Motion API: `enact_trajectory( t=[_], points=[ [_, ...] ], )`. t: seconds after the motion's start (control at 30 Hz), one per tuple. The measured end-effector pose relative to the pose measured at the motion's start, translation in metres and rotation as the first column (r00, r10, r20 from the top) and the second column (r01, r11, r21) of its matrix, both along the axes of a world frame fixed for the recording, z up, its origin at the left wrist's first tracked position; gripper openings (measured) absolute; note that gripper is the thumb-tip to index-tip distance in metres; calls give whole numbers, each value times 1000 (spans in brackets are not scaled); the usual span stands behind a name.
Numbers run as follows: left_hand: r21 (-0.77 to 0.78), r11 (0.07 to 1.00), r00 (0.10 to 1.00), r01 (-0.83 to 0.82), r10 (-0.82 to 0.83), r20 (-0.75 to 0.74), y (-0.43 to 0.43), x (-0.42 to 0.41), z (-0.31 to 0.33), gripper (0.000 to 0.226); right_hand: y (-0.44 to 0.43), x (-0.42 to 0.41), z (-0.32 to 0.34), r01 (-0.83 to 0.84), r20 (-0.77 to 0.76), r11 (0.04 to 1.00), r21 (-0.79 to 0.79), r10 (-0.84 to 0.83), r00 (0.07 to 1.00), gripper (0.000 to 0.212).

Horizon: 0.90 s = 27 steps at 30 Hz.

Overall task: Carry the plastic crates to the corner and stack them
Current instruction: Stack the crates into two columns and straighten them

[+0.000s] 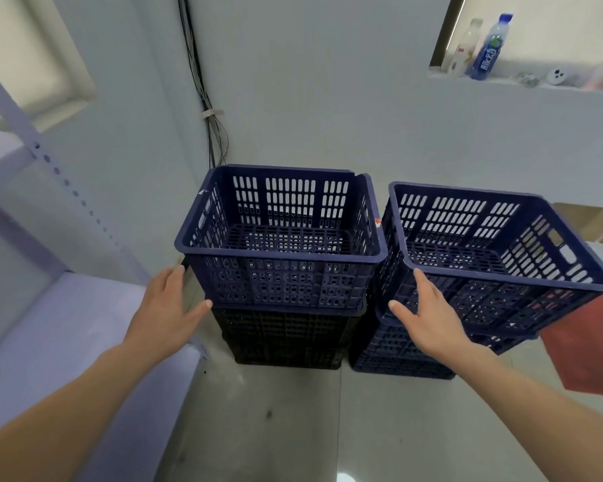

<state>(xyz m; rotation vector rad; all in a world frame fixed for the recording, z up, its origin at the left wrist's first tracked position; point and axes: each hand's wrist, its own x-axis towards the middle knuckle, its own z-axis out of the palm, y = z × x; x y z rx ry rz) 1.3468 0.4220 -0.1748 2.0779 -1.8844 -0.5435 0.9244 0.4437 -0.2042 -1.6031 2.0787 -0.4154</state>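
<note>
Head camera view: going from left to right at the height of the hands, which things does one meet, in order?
Metal shelf → left hand → left crate stack, blue crate on a black crate → right hand → right blue crate stack → red object.

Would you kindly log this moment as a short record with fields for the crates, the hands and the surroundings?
left stack: blue crate on a black crate, in the corner
right stack: blue crate tilted on another blue crate
left hand: open, at the left stack's side, no grip
right hand: open, fingers against the tilted crate
ledge: two bottles
left side: metal shelving
</note>
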Motion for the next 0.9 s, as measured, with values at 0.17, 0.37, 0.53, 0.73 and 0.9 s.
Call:
enact_trajectory(
  t=[0.17,0.37,0.53,0.73,0.9],
  points=[
    [81,993,991,-88,95,-93,-33,4,-52,83,-10,13,-46,75,80,997,31,-78,994,89],
    [147,966,945,-212,241,-220,-87,12,-125,102,-35,33,-106,215,170,973,84,-226,959,95],
    [128,945,862,-300,326,-387,-121,16,-183,99,-67,46,-152,302,263,948,97,-317,911,100],
    [-30,939,813,-342,280,-511,-139,16,-241,93,-100,52,-210,341,385,940,0,-314,868,108],
    [-158,926,812,-342,206,-547,-154,12,-291,81,-121,51,-256,372,502,922,-105,-274,820,109]
  ],
)
